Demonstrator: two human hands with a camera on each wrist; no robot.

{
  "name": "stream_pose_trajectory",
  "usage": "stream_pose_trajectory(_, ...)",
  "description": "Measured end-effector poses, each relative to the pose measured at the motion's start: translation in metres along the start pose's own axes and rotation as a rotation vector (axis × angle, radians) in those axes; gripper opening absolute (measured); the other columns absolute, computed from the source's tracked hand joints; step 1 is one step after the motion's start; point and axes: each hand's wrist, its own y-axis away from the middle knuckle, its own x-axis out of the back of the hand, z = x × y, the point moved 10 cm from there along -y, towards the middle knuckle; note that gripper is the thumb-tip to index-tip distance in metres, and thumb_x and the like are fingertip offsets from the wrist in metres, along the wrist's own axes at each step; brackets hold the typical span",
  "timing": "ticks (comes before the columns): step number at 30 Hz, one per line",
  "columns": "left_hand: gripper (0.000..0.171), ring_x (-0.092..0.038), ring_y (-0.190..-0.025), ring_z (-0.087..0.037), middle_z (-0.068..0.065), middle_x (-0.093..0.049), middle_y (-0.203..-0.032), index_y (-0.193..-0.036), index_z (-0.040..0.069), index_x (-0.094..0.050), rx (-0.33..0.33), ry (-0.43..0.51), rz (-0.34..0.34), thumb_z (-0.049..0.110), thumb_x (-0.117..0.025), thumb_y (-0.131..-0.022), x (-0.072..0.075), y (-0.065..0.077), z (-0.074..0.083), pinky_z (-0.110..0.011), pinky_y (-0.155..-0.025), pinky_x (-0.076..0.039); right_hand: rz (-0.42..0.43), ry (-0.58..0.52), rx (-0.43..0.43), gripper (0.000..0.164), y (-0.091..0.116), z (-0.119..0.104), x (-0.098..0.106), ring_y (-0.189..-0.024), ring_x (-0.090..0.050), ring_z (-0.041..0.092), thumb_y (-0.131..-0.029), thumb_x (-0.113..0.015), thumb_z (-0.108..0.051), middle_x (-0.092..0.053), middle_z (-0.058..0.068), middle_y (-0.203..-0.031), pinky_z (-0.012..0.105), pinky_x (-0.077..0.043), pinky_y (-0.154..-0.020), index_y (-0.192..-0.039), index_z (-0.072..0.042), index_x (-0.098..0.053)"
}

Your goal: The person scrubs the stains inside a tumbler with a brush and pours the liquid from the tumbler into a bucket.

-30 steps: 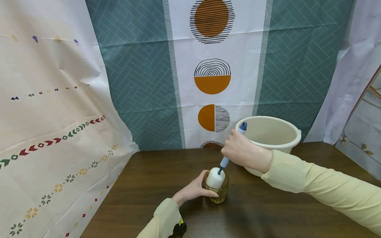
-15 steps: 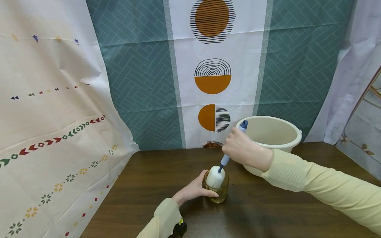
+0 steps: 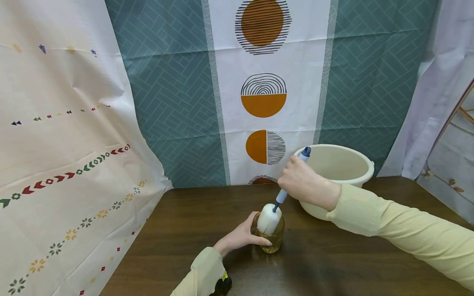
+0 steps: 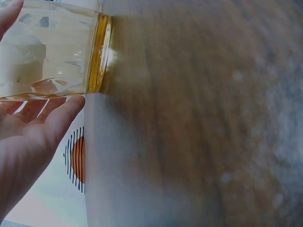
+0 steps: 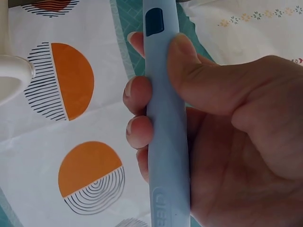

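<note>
An amber glass tumbler (image 3: 275, 243) stands upright on the brown table, with its thick base (image 4: 99, 52) large in the left wrist view. My left hand (image 3: 242, 235) grips it from the left, thumb in front. Inside the tumbler sits the white sponge head (image 3: 268, 220) of a cup brush, its top rising above the rim. The brush leans up and right. My right hand (image 3: 300, 181) grips its light blue handle (image 5: 168, 123), fingers wrapped round and thumb along it. The handle's dark blue end (image 3: 305, 151) pokes out above the fist.
A cream basin (image 3: 333, 180) stands at the back right, partly behind my right hand. A small black object (image 3: 223, 284) shows by my left sleeve. Patterned cloths (image 3: 177, 102) hang behind and to the left of the wooden table (image 3: 200, 205).
My right hand has shifted slightly up and right, lifting the sponge head a little within the tumbler. The left hand and the tumbler stay put.
</note>
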Motion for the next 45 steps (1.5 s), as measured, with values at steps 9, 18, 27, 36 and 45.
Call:
stream_pose_trajectory(9,0.078,-0.037,-0.116,-0.02,0.002,-0.039,-0.125,-0.132,0.022,-0.03,0.019,-0.032,0.0,0.037,-0.076,-0.071,0.001,0.0,-0.001,-0.048,-0.089,-0.031,-0.02,0.005,-0.028,0.015,0.0,0.003,0.003,-0.056,-0.05,0.019,-0.074,-0.071,-0.011,-0.056,0.002,-0.058,0.032,-0.035,-0.06,-0.062,-0.014,-0.063)
stream_pose_trajectory(18,0.077,-0.037,-0.115,-0.019,0.003,-0.039,-0.125,-0.132,0.023,-0.031,0.003,-0.032,-0.005,0.036,-0.076,-0.072,0.0,0.001,0.0,-0.047,-0.088,-0.033,-0.025,0.002,-0.039,0.017,0.004,0.004,0.005,-0.056,-0.05,0.019,-0.073,-0.072,-0.011,-0.054,0.002,-0.056,0.031,-0.035,-0.059,-0.06,-0.015,-0.06)
stream_pose_trajectory(27,0.073,-0.038,-0.113,-0.017,0.004,-0.04,-0.123,-0.13,0.022,-0.032,-0.026,-0.031,-0.011,0.036,-0.075,-0.073,-0.001,0.001,0.002,-0.045,-0.087,-0.034,-0.01,0.006,-0.04,0.019,0.007,0.004,0.008,-0.055,-0.05,0.018,-0.072,-0.072,-0.01,-0.053,0.001,-0.055,0.03,-0.034,-0.057,-0.059,-0.016,-0.06)
stream_pose_trajectory(36,0.071,-0.04,-0.111,-0.015,0.005,-0.042,-0.121,-0.129,0.024,-0.032,-0.031,-0.007,-0.023,0.035,-0.075,-0.073,-0.003,0.001,0.003,-0.042,-0.086,-0.036,-0.03,0.0,-0.028,0.017,0.008,0.003,0.008,-0.057,-0.051,0.019,-0.07,-0.074,-0.012,-0.055,0.001,-0.057,0.031,-0.035,-0.058,-0.06,-0.016,-0.061)
stream_pose_trajectory(45,0.071,-0.041,-0.111,-0.015,0.005,-0.042,-0.12,-0.128,0.023,-0.032,-0.018,-0.005,-0.024,0.036,-0.075,-0.073,-0.002,0.0,0.001,-0.044,-0.086,-0.035,-0.031,0.008,-0.014,0.018,0.009,0.003,0.011,-0.056,-0.05,0.018,-0.07,-0.076,-0.013,-0.055,0.001,-0.056,0.03,-0.034,-0.057,-0.06,-0.015,-0.061)
